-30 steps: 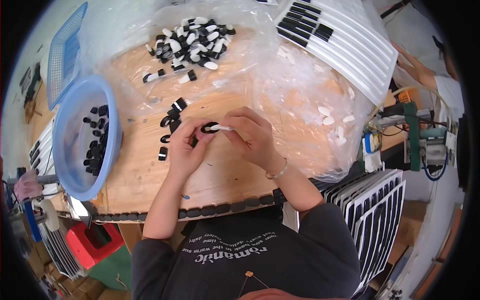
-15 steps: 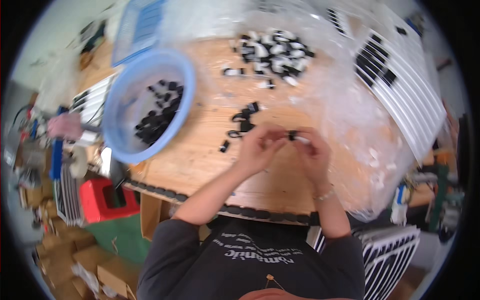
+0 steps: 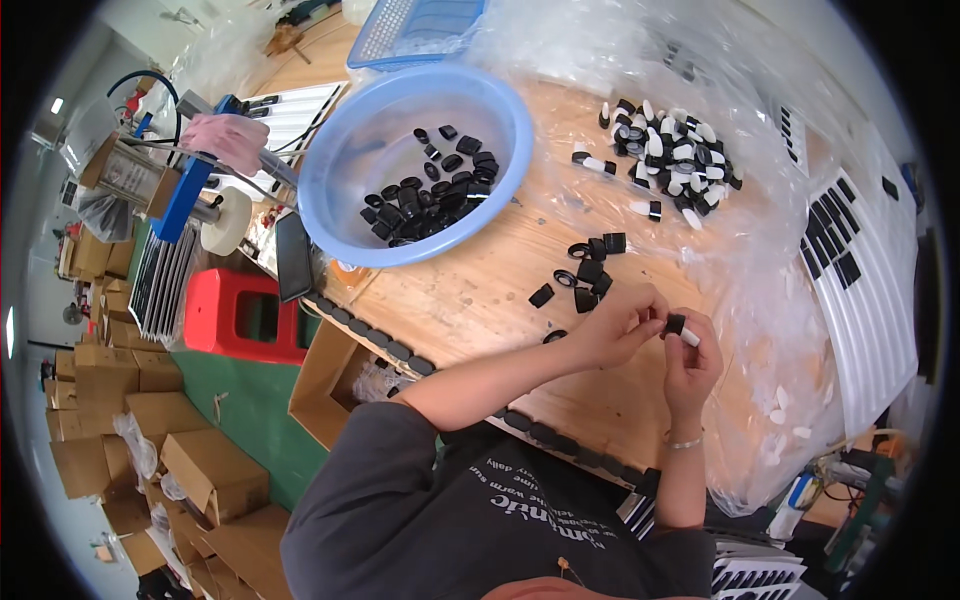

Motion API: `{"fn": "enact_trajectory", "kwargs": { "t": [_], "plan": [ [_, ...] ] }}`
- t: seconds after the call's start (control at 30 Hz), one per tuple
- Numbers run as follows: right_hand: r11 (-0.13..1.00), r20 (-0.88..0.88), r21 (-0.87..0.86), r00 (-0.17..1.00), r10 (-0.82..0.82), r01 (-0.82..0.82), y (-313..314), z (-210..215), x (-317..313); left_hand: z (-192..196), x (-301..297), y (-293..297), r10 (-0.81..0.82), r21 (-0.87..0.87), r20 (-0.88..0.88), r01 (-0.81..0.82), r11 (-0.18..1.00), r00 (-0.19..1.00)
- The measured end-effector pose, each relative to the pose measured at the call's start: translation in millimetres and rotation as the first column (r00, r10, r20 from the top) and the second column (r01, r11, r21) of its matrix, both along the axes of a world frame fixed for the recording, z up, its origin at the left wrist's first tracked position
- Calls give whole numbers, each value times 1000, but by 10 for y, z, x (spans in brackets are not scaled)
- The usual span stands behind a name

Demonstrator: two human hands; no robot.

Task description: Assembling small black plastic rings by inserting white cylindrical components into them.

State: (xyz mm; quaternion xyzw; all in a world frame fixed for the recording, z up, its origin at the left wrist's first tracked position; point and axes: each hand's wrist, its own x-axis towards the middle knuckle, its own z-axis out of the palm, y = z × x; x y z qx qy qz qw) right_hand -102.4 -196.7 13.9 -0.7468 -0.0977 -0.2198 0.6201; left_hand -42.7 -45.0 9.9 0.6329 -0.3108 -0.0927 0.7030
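Over the front of the table, my right hand (image 3: 697, 365) pinches a small black cap-like piece (image 3: 675, 324) with a white oval tab (image 3: 690, 338) sticking out of it. Beside it, the fingers of my left hand (image 3: 622, 328) are drawn together, their tips close against the black part. Whatever lies between them is hidden. Left of my hands is a loose group of black hollow pieces (image 3: 590, 270), some on their sides showing oval openings. Farther back lies a heap of black-and-white pieces (image 3: 680, 155) like the one I hold.
A blue basin (image 3: 515, 150) with many black pieces stands at left, a blue basket (image 3: 400, 35) behind it. Clear plastic sheeting (image 3: 745, 290) covers the right side, beside a white ribbed panel (image 3: 865, 330). A phone (image 3: 293, 258) lies near the left edge, above a red stool (image 3: 215, 315).
The view has swung left and sharpened, so the table's contents appear farther right. My hands stay together around the same black-and-white piece.
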Motion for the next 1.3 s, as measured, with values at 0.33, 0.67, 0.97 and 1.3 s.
{"fn": "enact_trajectory", "kwargs": {
  "t": [0.33,0.67,0.97,1.3],
  "plan": [
    [969,-45,236,997,-68,77,-36,-28,-43,-6,-28,-48,78,11,24,-78,997,997],
    [955,142,-213,974,-177,205,-52,-29,-26,43,-1,41,-46,-64,-403,22,998,914],
    [993,84,26,989,-119,117,-19,24,-72,87,-54,-5,-104,-247,-335,19,969,936],
    [980,133,-167,987,-88,110,-93,198,-84,32,-63,8,12,-113,-207,-36,993,978]
  ]
}}
